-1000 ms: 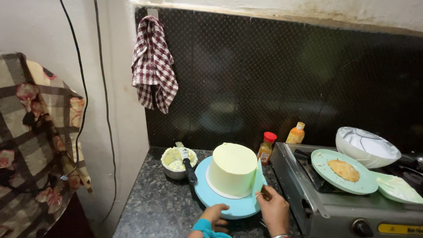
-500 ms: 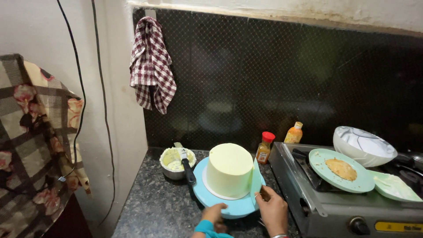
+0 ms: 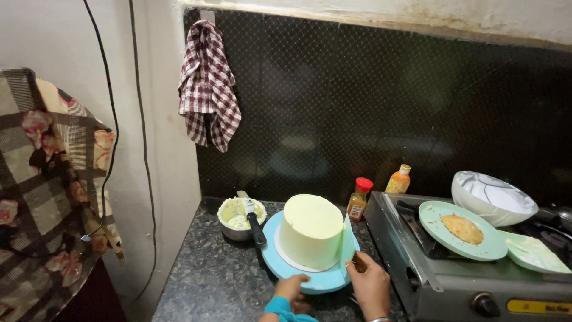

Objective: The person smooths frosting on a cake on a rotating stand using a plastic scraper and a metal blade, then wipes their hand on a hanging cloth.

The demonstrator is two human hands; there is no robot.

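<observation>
One cake (image 3: 311,229), two bottles (image 3: 359,198), two green plates (image 3: 444,238).
</observation>
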